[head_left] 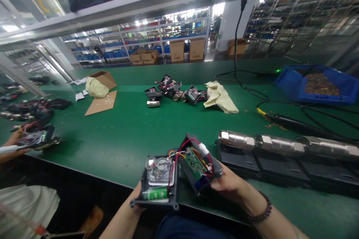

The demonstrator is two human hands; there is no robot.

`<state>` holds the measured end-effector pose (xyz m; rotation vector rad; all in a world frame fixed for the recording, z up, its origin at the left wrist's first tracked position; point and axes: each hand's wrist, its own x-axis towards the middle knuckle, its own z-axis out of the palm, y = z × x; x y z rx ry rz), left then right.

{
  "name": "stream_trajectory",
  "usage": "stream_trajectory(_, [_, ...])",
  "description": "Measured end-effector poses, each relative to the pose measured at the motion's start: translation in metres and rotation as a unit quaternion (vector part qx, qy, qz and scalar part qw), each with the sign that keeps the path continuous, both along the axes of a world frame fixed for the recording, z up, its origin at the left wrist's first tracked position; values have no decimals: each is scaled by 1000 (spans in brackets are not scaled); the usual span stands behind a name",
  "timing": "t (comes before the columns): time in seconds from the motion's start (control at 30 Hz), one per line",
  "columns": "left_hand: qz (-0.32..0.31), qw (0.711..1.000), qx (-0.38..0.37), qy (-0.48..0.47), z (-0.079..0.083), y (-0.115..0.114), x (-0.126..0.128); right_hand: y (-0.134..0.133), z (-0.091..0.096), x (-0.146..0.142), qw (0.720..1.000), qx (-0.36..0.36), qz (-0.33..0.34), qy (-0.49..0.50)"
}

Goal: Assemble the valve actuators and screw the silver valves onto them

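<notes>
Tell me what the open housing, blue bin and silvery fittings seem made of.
Open housing: plastic or coated metal, unclear; uniformly dark, matte. Blue bin: likely moulded plastic, given smooth, evenly coloured walls. Silvery fittings: metal, perhaps plated, judging by bright highlights.

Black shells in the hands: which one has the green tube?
The shell in the left hand: its green tube lies along the near edge. The other shell, in the right hand, has a green board instead.

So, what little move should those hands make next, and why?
Maybe ease the black rectangular plastic cover in the right hand nearer the open black plastic casing in the left hand: they're side by side, thin red wires bridging them.
</notes>
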<state>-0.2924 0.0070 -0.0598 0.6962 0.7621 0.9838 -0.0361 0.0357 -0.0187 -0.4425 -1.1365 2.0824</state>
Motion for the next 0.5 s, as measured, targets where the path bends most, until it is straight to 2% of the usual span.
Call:
stream_trajectory(0.13, [57,997,29,54,16,-3,24,4,3,1,989,-140,14,49])
stream_trajectory(0.23, [147,975,82,147,22,-8,50,13,15,-4,978,-196,-55,37])
stream_trajectory(0.3, [221,947,106,209,17,-11,66,22,22,-12,963,-228,-138,30])
stream_trajectory(0.37, [269,923,104,254,5,-11,79,32,26,-24,940,-266,-209,35])
stream_trajectory(0.5, [278,896,64,340,-20,-17,91,48,26,-39,918,-314,-238,39])
